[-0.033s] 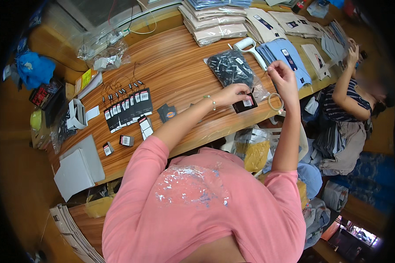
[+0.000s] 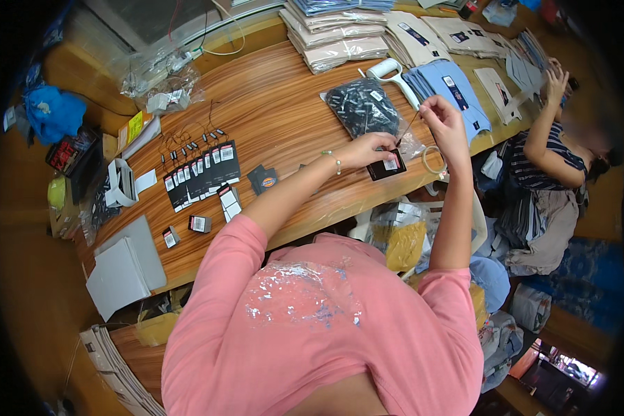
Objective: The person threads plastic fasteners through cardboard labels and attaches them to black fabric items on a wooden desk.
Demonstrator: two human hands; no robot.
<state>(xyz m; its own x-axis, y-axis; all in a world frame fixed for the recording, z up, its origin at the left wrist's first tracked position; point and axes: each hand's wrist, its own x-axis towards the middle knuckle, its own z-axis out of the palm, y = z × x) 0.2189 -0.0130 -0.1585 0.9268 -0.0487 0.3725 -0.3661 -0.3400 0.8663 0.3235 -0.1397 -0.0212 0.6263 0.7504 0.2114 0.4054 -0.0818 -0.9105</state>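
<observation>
My left hand [image 2: 371,150] presses its fingers on a black hang tag [image 2: 381,169] with a white label, which lies near the table's front edge. Raised to the right of it, my right hand [image 2: 446,125] pinches a thin dark string [image 2: 412,127] that slants down toward the tag. Just behind the tag is a clear plastic bag [image 2: 360,107] full of black strings with small fasteners. Left of my left arm, several black hang tags [image 2: 200,175] lie overlapped in a row, their strings [image 2: 191,147] spread out behind them.
Small stacks of tags [image 2: 200,224] and dark cards [image 2: 262,179] lie nearby. Behind the bag is a white lint roller [image 2: 394,80]; a tape ring [image 2: 435,161] sits at the front edge. Folded trousers [image 2: 336,41] are piled at the back. A co-worker [image 2: 551,152] is at the right.
My right hand has shifted very slightly left, and the string between it and the tag now shows more plainly. My left hand stays on the tag.
</observation>
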